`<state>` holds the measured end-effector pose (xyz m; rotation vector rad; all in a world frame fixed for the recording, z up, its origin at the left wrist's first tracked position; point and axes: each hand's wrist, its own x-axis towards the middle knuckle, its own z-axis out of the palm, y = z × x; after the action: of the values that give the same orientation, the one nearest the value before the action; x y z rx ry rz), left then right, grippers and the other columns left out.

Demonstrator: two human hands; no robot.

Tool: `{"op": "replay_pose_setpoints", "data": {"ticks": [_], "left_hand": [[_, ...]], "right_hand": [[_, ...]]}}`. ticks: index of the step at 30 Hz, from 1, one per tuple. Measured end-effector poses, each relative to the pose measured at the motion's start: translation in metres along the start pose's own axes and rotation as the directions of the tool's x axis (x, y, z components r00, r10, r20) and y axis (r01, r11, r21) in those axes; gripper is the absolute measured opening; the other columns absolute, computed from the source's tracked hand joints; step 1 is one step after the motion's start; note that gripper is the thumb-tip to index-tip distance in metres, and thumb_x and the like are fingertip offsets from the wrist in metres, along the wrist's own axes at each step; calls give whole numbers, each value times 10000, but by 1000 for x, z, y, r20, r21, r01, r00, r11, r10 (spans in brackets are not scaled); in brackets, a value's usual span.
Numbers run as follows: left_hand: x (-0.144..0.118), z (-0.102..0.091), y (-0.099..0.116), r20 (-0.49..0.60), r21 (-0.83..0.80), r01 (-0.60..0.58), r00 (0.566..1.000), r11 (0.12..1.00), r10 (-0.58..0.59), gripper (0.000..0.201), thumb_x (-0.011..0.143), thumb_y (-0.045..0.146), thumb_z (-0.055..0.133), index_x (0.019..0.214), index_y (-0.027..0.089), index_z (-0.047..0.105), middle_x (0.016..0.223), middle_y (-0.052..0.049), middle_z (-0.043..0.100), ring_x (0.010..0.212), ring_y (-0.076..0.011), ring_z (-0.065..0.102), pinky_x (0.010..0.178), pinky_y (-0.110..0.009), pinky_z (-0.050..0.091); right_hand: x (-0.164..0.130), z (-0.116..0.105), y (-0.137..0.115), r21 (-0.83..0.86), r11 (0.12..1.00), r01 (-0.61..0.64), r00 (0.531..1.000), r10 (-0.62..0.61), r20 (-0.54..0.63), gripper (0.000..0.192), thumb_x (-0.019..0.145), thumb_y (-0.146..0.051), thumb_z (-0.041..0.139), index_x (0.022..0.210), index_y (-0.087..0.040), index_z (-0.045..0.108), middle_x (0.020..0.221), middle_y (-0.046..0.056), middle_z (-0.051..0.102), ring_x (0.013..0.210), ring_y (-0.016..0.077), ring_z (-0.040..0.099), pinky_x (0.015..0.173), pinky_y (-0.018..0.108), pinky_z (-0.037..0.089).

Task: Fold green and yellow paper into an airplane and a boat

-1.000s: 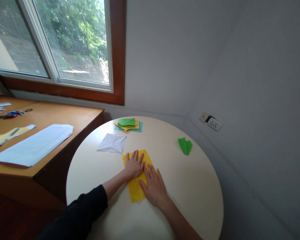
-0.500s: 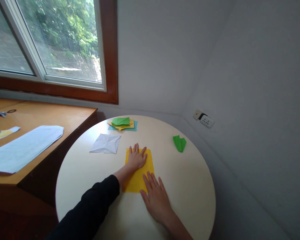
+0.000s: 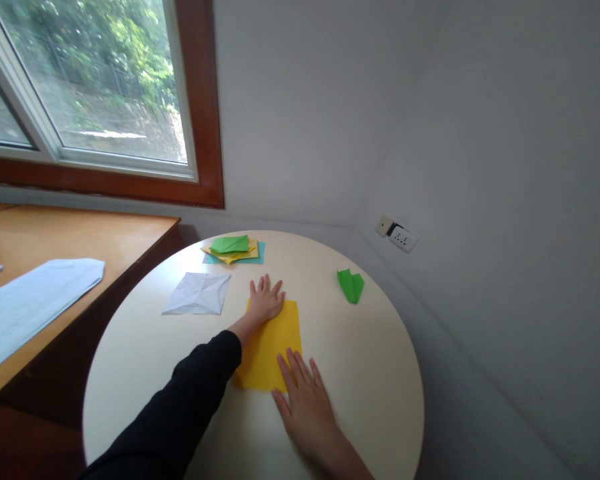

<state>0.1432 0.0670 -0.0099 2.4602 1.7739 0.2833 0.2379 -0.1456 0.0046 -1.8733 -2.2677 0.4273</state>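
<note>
A yellow sheet of paper (image 3: 270, 350) lies flat on the round white table (image 3: 375, 387) in front of me. My left hand (image 3: 267, 299) rests across its far edge, fingers spread, the fingertips reaching past the paper onto the table. Over the near right corner lies my right hand (image 3: 305, 403), also flat with fingers apart, partly on the paper and partly on the table. Neither hand holds anything. Left of the yellow sheet is a creased white paper (image 3: 198, 293). The dark sleeve of my left arm passes near the yellow sheet's left side.
At the table's far side sits a stack of colored papers (image 3: 233, 248), with green on top. A folded green paper (image 3: 351, 286) lies to the right. On the left stands a wooden desk (image 3: 130, 230) bearing white papers (image 3: 45, 300). A wall socket (image 3: 403, 238) is at the right.
My left hand has slid away from me, from the middle of the yellow sheet to its far edge. My right hand stays at the near right corner. The view has turned slightly right.
</note>
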Motion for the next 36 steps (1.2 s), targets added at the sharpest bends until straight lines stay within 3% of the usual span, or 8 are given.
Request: {"op": "replay_pose_setpoints", "data": {"ticks": [19,36], "left_hand": [[43,10,-14,10,16,-13,1000,1000,13,518,904,461,189,1381,291,296,1482,-112,255,1360,-319,190,1049,-586,91],[44,10,-14,-45,8,-17,999,1000,18,502,901,449,193,1351,287,345,1453,-136,302,1341,-314,232,1035,-588,125]], "right_hand": [[4,-4,0,33,999,-34,996,31,78,556,915,-510,211,1407,-251,206,1479,-18,165,1380,218,150,1131,492,117],[4,5,5,23,1000,-3,1000,4,-17,535,906,-497,287,1389,-266,299,1458,8,293,1357,230,245,1117,488,166]]}}
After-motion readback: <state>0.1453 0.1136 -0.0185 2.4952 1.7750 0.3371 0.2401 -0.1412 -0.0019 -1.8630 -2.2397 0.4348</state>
